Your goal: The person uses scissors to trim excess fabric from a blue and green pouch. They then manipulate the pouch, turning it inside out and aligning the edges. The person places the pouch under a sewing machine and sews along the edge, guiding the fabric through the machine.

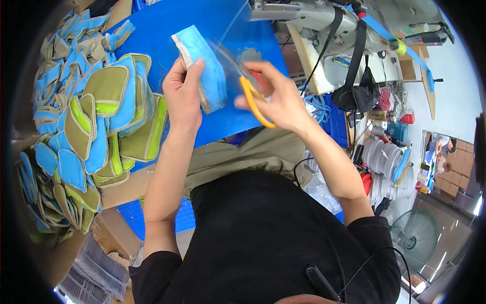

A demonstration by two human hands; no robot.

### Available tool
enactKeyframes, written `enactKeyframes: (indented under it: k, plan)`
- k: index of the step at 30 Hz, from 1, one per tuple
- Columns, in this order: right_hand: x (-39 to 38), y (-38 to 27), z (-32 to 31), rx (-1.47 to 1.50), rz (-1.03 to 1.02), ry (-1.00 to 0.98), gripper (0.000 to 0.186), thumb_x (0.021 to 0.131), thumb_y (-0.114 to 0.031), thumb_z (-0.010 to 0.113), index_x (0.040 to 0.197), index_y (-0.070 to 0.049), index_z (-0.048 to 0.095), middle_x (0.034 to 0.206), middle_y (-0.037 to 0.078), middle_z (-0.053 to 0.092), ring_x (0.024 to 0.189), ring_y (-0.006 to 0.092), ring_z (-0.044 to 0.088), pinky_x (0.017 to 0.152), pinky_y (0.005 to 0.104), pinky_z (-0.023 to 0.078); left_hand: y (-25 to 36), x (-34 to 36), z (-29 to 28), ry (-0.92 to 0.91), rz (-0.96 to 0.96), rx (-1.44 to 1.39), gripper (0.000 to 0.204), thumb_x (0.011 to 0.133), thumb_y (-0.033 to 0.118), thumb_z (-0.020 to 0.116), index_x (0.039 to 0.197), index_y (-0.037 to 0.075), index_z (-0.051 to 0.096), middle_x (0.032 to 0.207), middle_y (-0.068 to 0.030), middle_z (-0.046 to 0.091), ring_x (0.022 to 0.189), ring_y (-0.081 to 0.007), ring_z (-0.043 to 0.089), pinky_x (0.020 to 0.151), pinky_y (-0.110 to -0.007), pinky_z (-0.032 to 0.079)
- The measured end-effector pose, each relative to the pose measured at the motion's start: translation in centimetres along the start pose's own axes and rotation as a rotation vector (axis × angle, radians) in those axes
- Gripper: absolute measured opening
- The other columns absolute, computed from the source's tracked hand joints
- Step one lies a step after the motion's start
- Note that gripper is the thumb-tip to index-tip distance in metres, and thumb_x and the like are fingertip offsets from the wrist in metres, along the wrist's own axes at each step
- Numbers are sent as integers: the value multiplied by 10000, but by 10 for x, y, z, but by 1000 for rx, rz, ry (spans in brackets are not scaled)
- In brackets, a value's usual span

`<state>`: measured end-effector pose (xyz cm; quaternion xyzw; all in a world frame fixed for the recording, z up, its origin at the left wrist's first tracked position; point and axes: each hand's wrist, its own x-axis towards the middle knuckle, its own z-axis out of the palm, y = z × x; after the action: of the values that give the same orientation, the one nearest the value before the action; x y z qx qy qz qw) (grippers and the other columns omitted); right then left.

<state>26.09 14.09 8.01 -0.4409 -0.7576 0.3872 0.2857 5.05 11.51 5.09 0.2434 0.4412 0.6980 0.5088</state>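
My left hand (183,96) grips a padded blue fabric piece (206,68) with a pale, frayed edge, the thumb lying on its blue face. It is held up above the blue tabletop (157,30). In my right hand (284,99) is a pair of scissors (250,101) with yellow-orange handles. Their blades are smeared by motion and point up and left, beside the right edge of the fabric piece. Thin threads (234,23) run from near the piece up toward the sewing machine (298,10).
Left of the table, olive, blue and lime padded pieces (109,91) lie heaped, with blue-and-beige strips (66,55) behind. White spools (382,159) stand to the right. A floor fan (412,238) is at lower right. Grey stacked pieces (96,268) sit in a cardboard box.
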Motion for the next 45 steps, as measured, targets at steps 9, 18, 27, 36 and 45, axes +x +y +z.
enactKeyframes:
  k: [9, 18, 27, 36, 45]
  plan:
    - [-32, 87, -2, -425, 363, -7, 624, 838, -361, 817, 1221, 10, 493, 880, 199, 712, 798, 376, 721, 726, 446, 570, 19, -51, -42, -860, 529, 1282, 92, 668, 4, 651, 686, 27, 564, 1418, -172, 588, 1346, -376, 530, 1108, -502, 433]
    - [-22, 104, 13, -483, 2, 54, 394, 845, -258, 776, 1154, -31, 683, 1119, 192, 686, 1016, 357, 679, 870, 429, 548, -6, -62, -72, -984, 302, 1374, 200, 832, 180, 749, 908, 39, 631, 1440, -138, 563, 1378, -354, 492, 1172, -510, 376]
    - [23, 89, 68, -317, 133, -42, 344, 826, -314, 717, 1040, -50, 769, 925, 152, 764, 834, 330, 742, 781, 428, 585, -65, -46, -43, -729, 448, 1480, 450, 873, 175, 720, 1262, -19, 602, 1430, -194, 540, 1384, -345, 476, 1173, -466, 386]
    - [27, 92, 77, -312, 180, -17, 266, 820, -228, 639, 971, -67, 787, 879, 197, 744, 821, 378, 732, 803, 464, 584, -67, -45, -55, -739, 391, 1430, 425, 863, 138, 727, 1251, -6, 627, 1429, -182, 551, 1390, -342, 478, 1184, -477, 381]
    - [13, 52, 64, -211, 209, -6, 314, 863, -189, 797, 1085, 18, 716, 878, 100, 751, 741, 150, 693, 684, 278, 545, 27, -117, -23, -919, 68, 349, 239, 899, 122, 680, 1118, 43, 733, 1173, -177, 711, 973, -305, 695, 857, -418, 571]
